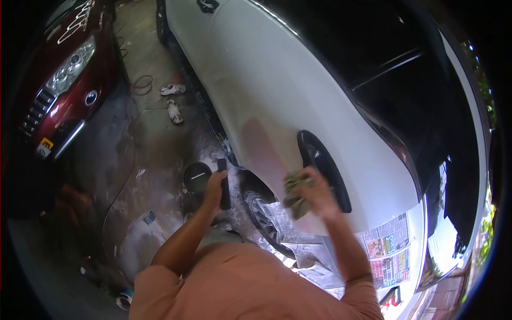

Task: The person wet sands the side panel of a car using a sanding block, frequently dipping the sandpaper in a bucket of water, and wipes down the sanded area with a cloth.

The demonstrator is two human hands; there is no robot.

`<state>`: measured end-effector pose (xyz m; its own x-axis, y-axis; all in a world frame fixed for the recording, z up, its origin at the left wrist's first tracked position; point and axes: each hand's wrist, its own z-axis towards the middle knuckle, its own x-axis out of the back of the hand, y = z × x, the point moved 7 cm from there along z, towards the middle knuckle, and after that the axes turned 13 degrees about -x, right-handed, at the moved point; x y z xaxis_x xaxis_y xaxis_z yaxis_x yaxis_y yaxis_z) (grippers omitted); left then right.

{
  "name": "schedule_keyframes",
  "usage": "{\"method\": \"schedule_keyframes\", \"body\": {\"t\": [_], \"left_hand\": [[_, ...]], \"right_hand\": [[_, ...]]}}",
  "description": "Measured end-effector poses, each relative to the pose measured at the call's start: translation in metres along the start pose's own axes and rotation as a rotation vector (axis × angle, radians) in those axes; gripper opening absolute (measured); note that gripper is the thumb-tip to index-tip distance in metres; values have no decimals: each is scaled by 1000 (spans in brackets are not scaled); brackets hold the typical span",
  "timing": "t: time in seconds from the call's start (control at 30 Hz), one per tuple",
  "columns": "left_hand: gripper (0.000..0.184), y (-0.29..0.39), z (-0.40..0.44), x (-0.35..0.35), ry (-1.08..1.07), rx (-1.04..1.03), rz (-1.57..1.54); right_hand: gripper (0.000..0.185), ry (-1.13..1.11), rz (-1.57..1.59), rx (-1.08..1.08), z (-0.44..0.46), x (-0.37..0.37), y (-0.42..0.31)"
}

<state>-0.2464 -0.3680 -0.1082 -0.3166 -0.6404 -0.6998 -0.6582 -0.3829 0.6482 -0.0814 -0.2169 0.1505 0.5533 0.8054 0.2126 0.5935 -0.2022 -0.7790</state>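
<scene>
My left hand (214, 190) is closed around a long black sanding block (224, 193), held upright away from the car's side. My right hand (318, 196) grips a crumpled olive-green cloth (296, 195), partly blurred, against or just over the lower panel of the white car (277, 69). Whether the cloth touches the paint I cannot tell. Close to that hand is a black oval recess or trim (323, 160) on the panel. A dull pinkish patch (261, 144) marks the bodywork beside it.
Newspaper (388, 253) covers part of the car near the wheel (261, 216). A round black object (197, 177) sits on the stained floor. Beyond are two spotted shoes (174, 111), a thin hose (120, 197) and a red car (69, 74). Someone's limb shows dimly at left.
</scene>
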Motion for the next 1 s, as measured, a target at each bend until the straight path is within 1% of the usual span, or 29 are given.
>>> {"method": "schedule_keyframes", "body": {"t": [0.03, 0.07, 0.1, 0.13, 0.17, 0.2, 0.23, 0.33, 0.37, 0.43, 0.47, 0.57, 0.67, 0.77, 0.83, 0.87, 0.97, 1.0], "left_hand": [[32, -25, 14, 3, 6, 31, 12], [36, -41, 19, -2, 50, 39, 44], [40, -58, 23, -10, 95, 42, 73], [50, -83, 34, -9, 191, -24, 57], [56, -84, 29, -28, 222, -15, 18], [54, -101, 39, -29, 220, -79, 64], [52, -117, 51, -29, 218, -141, 109], [53, -128, 68, -48, 265, -148, 232], [53, -131, 72, -54, 302, -135, 196], [53, -135, 86, -63, 371, -119, 130], [49, -138, 94, -66, 397, -147, 113], [46, -141, 110, -67, 431, -243, 283], [44, -152, 116, -64, 437, -342, 424], [47, -117, 62, -94, 342, -306, 443], [50, -155, 32, -99, 321, -345, 459], [52, -166, 28, -99, 308, -364, 470], [56, -167, 59, -85, 279, -267, 511], [56, -148, 74, -82, 290, -175, 504]], "right_hand": [[42, -17, 17, 98, -7, 12, -36], [47, 104, -140, 180, -18, 21, -78], [52, 48, -209, 193, -19, 29, -109], [46, 92, -283, 186, -21, 39, -133], [36, 166, -481, 288, -16, 50, -156], [26, 239, -582, 315, -16, 53, -176], [21, 244, -607, 342, -8, 59, -190], [17, 322, -762, 372, 16, 73, -222], [17, 363, -830, 400, 16, 72, -233], [18, 390, -850, 401, 19, 76, -244], [18, 406, -857, 398, 20, 79, -248], [18, 415, -979, 446, 14, 86, -247], [21, 349, -1098, 490, -4, 89, -239], [28, 299, -1220, 561, -26, 102, -228], [35, 259, -1232, 577, -34, 113, -219], [37, 201, -1253, 592, -35, 114, -217], [40, 104, -1320, 668, -31, 105, -212], [43, 105, -1323, 658, -28, 102, -211]]}}
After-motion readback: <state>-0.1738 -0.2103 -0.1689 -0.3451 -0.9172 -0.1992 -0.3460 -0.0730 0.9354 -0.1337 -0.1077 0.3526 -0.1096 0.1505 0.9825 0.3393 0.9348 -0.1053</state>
